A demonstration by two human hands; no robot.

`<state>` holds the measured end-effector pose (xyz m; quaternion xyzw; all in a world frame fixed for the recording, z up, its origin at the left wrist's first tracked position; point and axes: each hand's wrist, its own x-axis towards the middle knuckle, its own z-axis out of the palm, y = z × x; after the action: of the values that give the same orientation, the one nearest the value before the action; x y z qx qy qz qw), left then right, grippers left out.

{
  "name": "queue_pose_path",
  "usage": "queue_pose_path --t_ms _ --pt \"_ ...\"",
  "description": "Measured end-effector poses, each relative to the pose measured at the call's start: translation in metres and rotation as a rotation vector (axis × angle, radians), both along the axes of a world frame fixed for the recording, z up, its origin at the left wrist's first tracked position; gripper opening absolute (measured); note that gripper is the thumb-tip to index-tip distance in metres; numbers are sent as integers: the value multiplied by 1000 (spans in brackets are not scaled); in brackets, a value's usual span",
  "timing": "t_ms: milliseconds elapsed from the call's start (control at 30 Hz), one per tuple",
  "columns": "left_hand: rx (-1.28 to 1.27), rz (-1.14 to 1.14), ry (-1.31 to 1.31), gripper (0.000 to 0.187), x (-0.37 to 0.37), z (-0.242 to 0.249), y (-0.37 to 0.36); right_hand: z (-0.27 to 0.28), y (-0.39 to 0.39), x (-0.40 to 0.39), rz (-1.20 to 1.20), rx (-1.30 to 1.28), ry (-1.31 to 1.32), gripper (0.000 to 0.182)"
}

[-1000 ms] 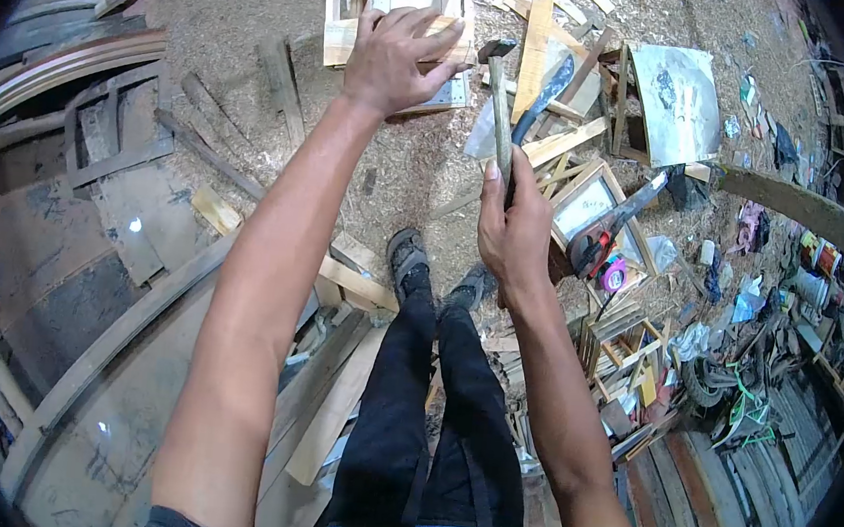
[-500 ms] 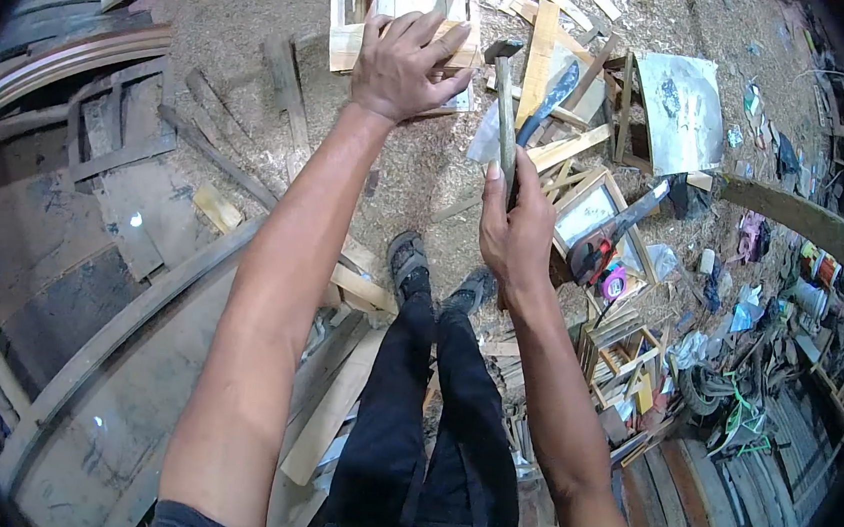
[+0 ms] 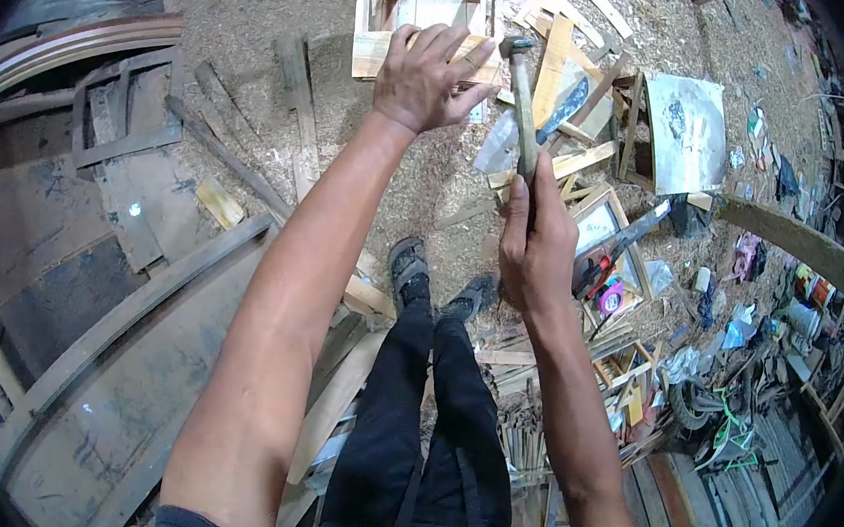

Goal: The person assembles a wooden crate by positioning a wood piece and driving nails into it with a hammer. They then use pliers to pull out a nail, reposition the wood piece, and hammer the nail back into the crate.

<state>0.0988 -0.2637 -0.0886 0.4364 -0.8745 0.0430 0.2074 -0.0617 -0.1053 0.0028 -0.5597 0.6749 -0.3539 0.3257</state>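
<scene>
At the top of the head view stands a pale wooden frame with upright legs and a plank along its near side. My left hand lies on that plank, fingers spread and thumb stretched out, covering its middle. A hammer is gripped in my right hand, its handle upright in view and its dark head just right of the frame. The hammer head appears apart from the plank. Whether a nail is under my left fingers is hidden.
Loose wood strips and a blue-handled tool lie right of the hammer. Beyond are a handsaw, a pink tape measure and a box with a pale panel. Curved timber fills the left. Sawdust covers the ground.
The frame, my left hand and the hammer sit slightly farther right and lower in view, much of it camera shift. The hammer handle leans a little more to the left.
</scene>
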Motion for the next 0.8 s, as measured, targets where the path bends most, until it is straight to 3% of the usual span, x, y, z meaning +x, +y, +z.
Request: queue_pose_path --t_ms 133,233,300,433,500,567,700,767,800 --pt "-68 -1 4 52 0 -4 -3 6 -2 0 15 93 23 38" --pt "-30 -2 20 52 2 -7 -2 4 -2 2 33 -89 56 37" --pt "-38 5 14 52 1 -7 0 2 -3 3 -21 193 49 37" --pt "-40 14 -15 53 2 -8 -3 7 -1 -3 -45 201 86 38" --pt "-37 14 -25 53 3 -9 -3 4 4 -1 -35 -20 35 37" --pt "-38 10 -29 53 1 -10 -3 2 6 0 3 35 118 38" --pt "-65 26 -37 51 2 -8 -4 0 2 5 10 -150 54 42" --pt "-53 18 -2 51 0 -7 -1 6 1 5 0 -115 69 42" --pt "-41 14 34 50 -1 -8 -1 0 -4 1 43 130 157 41"
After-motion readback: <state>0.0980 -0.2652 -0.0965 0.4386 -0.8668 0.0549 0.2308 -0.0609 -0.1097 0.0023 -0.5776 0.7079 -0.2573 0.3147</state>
